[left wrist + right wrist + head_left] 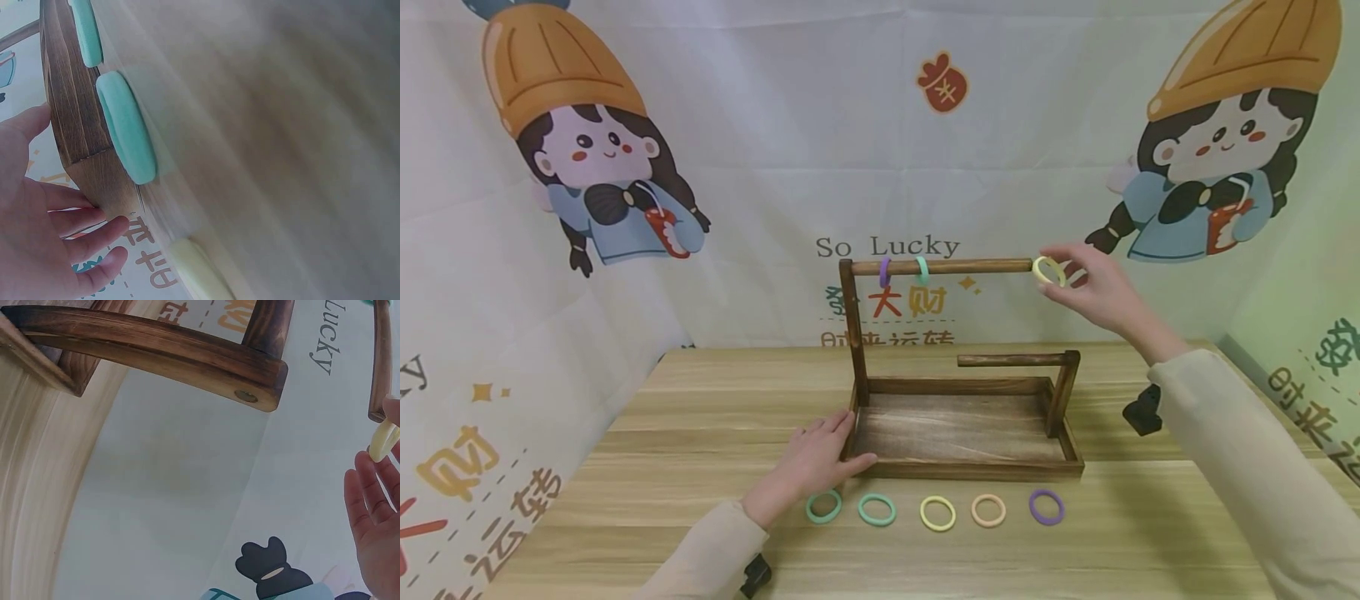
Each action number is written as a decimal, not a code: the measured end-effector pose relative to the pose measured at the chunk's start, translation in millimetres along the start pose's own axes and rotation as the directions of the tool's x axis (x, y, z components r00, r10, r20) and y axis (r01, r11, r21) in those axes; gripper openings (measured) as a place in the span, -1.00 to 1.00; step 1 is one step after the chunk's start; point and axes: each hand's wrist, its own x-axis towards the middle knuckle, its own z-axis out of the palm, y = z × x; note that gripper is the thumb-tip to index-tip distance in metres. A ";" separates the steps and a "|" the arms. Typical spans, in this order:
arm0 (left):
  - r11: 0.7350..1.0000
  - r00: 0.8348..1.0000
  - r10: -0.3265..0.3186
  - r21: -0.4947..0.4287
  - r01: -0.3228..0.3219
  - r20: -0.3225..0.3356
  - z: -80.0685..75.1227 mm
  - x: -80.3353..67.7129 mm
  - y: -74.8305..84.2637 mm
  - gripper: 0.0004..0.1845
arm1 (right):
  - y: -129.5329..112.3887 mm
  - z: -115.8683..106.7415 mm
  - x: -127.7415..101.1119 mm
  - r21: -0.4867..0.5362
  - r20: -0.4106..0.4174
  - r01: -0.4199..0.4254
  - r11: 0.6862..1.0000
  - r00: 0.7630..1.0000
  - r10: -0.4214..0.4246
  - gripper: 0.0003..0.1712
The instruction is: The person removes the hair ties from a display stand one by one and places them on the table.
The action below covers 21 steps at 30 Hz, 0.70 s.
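Note:
My right hand (pixel 1093 283) pinches a yellow ring (pixel 1037 271) between thumb and fingers, right at the free end of the upper rod (pixel 977 266) of a dark wooden rack. In the right wrist view the yellow ring (pixel 380 444) sits just below the rod's tip. A purple ring (pixel 883 273) and a mint-green ring (pixel 922 269) hang on that rod, towards its post. My left hand (pixel 816 454) rests against the front left corner of the rack's tray (pixel 955 417). Its fingers (pixel 94 250) are spread and fairly straight in the left wrist view.
Before the tray lie two mint-green rings (pixel 809 510) (pixel 862 510), a yellow ring (pixel 923 515), a peach ring (pixel 974 511) and a purple ring (pixel 1033 507) on the wooden table (pixel 700 450). A shorter lower rod (pixel 1011 361) reaches left from the right post (pixel 1062 400). Printed cloth hangs behind.

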 end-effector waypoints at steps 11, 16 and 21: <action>1.000 1.000 -0.011 0.011 0.011 0.012 1.0 1.1 -0.5 -0.16 | -0.1 -3.8 -13.7 -0.034 0.020 0.106 0.994 0.994 -0.106 -0.53; 1.000 1.000 -0.009 0.015 0.008 0.017 1.5 1.9 -1.6 -0.16 | 0.3 -3.9 -21.6 -0.060 0.041 0.132 0.989 0.991 -0.130 -0.52; 1.000 1.000 -0.007 0.014 0.007 0.016 1.6 1.5 -1.2 -0.16 | 0.5 -2.8 -27.9 -0.069 0.067 0.154 0.986 0.986 -0.149 -0.53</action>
